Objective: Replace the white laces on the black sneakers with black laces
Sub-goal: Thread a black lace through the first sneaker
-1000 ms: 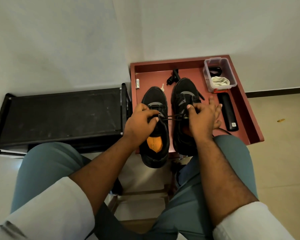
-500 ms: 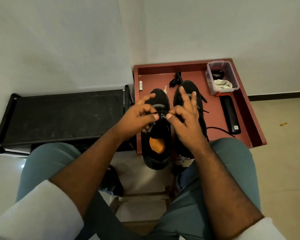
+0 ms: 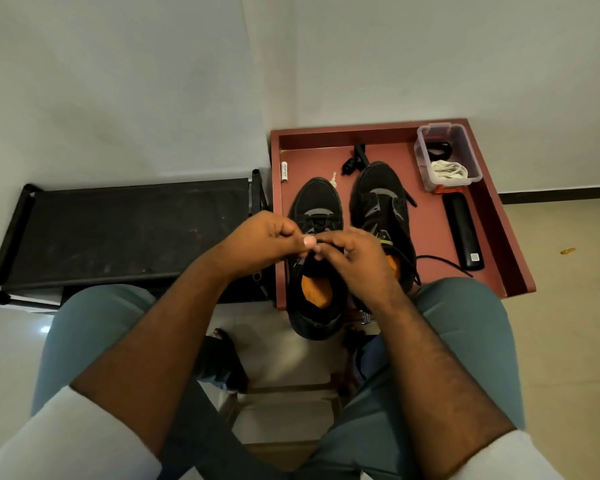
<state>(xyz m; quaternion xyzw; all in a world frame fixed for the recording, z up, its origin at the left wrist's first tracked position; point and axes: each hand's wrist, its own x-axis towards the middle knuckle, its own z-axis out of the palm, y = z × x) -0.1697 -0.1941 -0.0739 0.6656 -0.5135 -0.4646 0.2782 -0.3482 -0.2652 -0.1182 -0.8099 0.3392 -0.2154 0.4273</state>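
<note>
Nearby, clear box (image 3: 448, 157) holds laces (image 3: 448, 170).

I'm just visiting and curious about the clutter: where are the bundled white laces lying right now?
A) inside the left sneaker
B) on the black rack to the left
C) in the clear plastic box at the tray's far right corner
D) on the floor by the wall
C: the white laces lie bundled in the clear plastic box at the far right corner of the red tray.

Pale plastered walls (image 3: 118, 81) meet in a corner ahead of me, beige tiled floor (image 3: 568, 306) right, a low black rack (image 3: 125, 230) beside a red-brown table (image 3: 326, 136).
</note>
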